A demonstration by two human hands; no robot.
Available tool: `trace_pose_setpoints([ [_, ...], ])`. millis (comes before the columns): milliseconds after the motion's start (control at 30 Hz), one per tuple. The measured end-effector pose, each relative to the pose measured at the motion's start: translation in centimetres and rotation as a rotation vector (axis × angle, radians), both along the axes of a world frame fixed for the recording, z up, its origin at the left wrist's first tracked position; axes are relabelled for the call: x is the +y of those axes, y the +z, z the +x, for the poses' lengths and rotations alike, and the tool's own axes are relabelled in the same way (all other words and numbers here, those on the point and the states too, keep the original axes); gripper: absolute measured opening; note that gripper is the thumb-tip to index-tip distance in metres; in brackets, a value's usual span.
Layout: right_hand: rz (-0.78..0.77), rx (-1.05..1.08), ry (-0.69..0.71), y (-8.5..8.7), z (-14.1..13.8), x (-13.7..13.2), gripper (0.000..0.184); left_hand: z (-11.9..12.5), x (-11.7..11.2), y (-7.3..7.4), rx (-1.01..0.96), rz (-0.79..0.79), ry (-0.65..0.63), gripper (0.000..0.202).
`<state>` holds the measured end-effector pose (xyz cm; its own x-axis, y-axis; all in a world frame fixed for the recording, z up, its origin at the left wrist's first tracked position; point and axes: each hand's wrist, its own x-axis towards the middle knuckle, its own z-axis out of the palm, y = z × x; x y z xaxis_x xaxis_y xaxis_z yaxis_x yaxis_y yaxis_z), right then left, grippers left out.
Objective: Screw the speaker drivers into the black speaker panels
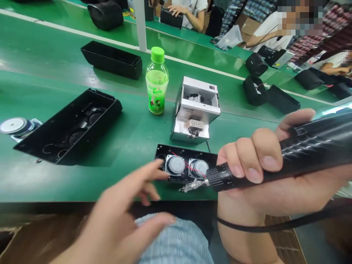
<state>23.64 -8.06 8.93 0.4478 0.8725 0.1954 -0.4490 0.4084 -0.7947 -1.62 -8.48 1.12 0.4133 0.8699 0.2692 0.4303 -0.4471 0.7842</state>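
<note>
My right hand (255, 161) is wrapped around a black electric screwdriver (308, 146) with a cable. Its tip, covered in something clear and crumpled, points left over the near edge of a black speaker panel (185, 149). Two round speaker drivers (175, 165) with red wires sit on that panel. My left hand (123, 205), slightly blurred, hovers in front of the panel's left end with fingers apart and nothing between them. Whether its index fingertip touches the panel I cannot tell. Just behind the panel stands a silver screw feeder machine (177, 126).
On the left, an open black speaker housing (68, 128) lies near a loose speaker driver (16, 126). A green-capped bottle (157, 86) stands beside the feeder. Another black housing (112, 58) lies behind, near a white post (140, 25). Co-workers sit across the green bench (132, 121).
</note>
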Motion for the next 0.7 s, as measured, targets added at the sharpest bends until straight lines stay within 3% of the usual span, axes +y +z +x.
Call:
trace_pose_setpoints([
  [67,0.004,0.0,0.015,0.0,0.0,0.0,0.032,3.6,-0.7,0.9,-0.15,-0.148,-0.09,0.046],
  [133,0.011,0.002,0.048,0.0,0.3,-0.1,0.036,5.7,-0.5,1.4,-0.249,-0.329,-0.138,0.021],
  [267,0.032,0.022,0.102,-0.3,1.1,-0.1,0.042,6.2,1.2,1.4,-0.362,-0.726,-0.201,0.01],
  [367,-0.003,0.0,0.096,-0.4,1.7,0.0,0.036,5.9,2.1,1.1,-0.4,-0.883,-0.206,0.003],
  [467,-0.02,-0.016,0.039,-0.2,2.4,0.5,0.027,5.7,2.5,0.8,-0.343,-0.787,-0.207,0.008],
  [567,0.016,0.014,-0.033,0.4,3.3,1.2,0.022,5.1,3.4,1.3,-0.238,-0.535,-0.231,0.015],
  [700,0.001,-0.035,-0.113,0.9,4.3,2.6,0.031,5.0,7.4,4.3,-0.074,-0.035,-0.058,0.009],
])
